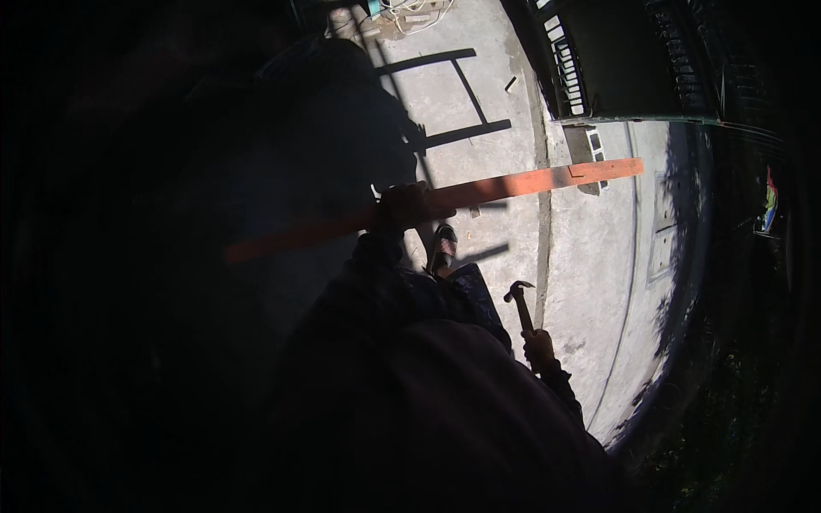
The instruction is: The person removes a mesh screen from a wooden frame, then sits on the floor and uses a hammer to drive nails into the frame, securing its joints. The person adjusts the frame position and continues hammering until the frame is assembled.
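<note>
A long, flat orange board crosses the view in front of me, its right end in sunlight and its left end in deep shade. My left hand is wrapped around it near the middle. Down at my right side, my right hand grips the handle of a claw hammer, its head pointing away from me. Hammer and board are apart. Much of my left arm is lost in shadow.
Sunlit concrete ground lies below, with my foot on it. Farther off are a dark metal gate or frame, a hollow block and a tangle of pale cable. Ladder-like shadows fall on the concrete.
</note>
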Demonstrator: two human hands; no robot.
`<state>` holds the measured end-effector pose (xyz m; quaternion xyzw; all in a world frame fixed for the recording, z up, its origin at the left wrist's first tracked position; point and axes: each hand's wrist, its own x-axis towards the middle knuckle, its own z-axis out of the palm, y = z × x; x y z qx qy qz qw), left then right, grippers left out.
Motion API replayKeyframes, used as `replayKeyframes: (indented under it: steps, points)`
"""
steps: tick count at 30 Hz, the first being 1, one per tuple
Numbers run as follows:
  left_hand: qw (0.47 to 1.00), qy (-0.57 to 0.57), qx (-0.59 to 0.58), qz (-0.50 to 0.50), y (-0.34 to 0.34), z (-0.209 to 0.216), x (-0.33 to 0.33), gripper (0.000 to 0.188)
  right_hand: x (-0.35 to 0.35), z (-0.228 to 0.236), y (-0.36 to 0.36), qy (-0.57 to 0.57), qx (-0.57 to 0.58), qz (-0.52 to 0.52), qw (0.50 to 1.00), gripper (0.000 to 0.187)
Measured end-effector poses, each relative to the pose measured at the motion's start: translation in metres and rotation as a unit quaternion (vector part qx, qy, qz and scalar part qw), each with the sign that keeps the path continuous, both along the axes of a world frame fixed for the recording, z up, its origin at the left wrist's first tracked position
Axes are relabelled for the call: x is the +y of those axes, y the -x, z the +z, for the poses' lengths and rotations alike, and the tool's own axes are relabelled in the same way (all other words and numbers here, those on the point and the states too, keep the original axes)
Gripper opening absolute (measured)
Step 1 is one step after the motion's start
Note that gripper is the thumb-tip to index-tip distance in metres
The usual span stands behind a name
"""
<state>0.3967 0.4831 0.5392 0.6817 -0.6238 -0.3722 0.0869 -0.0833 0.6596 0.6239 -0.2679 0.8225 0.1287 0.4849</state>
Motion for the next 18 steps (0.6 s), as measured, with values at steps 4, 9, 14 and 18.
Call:
replayKeyframes:
  steps: [4, 9, 14, 18]
  points:
    - [1.0, -0.005, -0.001, 0.022, 0.014, -0.006, 0.002, 0.086, -0.007, 0.004, 0.014, -0.007, 0.002, 0.022, 1.0, 0.025]
    - [1.0, -0.004, -0.002, 0.008, 0.052, -0.002, 0.007, 0.077, -0.01, -0.017, 0.077, 0.009, -0.015, 0.074, 0.997, 0.027]
    - [0.998, -0.046, -0.025, 0.021, 0.132, -0.013, 0.029, 0.081, 0.014, -0.045, 0.169, -0.005, -0.003, 0.113, 0.994, 0.035]
    - [0.993, -0.096, 0.007, 0.067, 0.178, -0.047, 0.058, 0.081, 0.042, -0.06, 0.233, -0.045, 0.021, 0.101, 0.994, 0.036]
